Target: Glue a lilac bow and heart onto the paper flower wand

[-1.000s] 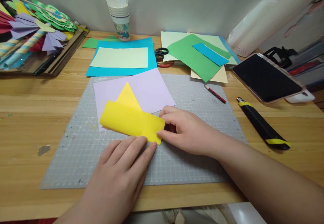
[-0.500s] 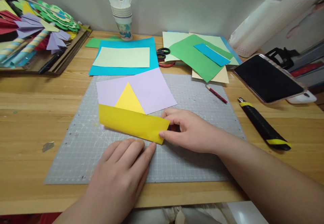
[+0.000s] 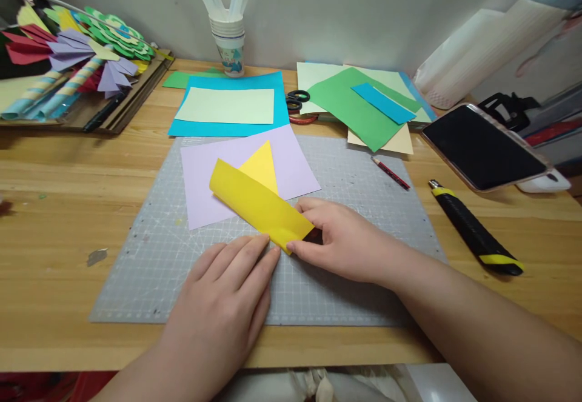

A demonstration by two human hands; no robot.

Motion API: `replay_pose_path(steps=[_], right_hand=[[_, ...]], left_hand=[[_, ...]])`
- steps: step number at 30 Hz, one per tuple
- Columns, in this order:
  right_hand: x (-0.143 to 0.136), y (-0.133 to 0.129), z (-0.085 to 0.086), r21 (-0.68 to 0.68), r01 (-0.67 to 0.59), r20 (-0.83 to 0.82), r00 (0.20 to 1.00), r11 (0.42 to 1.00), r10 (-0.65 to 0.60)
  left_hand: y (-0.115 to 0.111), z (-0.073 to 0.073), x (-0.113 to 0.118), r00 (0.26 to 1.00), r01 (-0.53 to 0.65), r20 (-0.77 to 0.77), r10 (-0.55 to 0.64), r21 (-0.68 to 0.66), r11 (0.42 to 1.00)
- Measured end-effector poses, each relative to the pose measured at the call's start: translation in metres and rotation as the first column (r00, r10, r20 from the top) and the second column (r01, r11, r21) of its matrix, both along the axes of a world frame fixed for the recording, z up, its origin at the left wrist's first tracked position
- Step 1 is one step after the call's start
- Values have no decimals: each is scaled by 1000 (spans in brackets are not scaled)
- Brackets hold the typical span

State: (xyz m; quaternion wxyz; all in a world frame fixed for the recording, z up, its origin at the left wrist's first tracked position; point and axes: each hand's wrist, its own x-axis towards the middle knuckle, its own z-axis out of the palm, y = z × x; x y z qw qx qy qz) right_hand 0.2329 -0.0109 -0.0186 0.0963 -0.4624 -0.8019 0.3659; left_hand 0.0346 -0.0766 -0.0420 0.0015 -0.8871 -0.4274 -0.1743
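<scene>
A folded sheet of yellow paper lies slantwise over the cutting mat, its fold toward me and a pointed yellow flap rising behind it. At the sheet's right end, my right hand pinches it, thumb in front and fingers behind. My left hand rests on the mat with fingers stretched out, their tips touching the folded lower edge. Partly beneath the yellow paper is a lilac sheet. What lies inside the fold is hidden.
The grey cutting mat covers the middle of the table. To the right lie a pencil, a utility knife and a phone. Behind are scissors, blue paper, green paper and paper cups.
The yellow paper has swung so that its far left end points up and away. My right hand still pinches its right end; my left fingertips stay at the lower edge. The view has shifted slightly.
</scene>
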Motion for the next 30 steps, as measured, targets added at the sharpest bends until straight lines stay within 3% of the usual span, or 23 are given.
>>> replay_pose_path(steps=[11, 30], right_hand=[[-2, 0, -1, 37, 13, 96, 995, 999, -17], [-2, -2, -3, 33, 7, 45, 999, 999, -9]], left_hand=[[-1, -1, -2, 1000, 1, -5, -1, -7, 1000], [0, 0, 1, 1000, 31, -1, -31, 18, 999]])
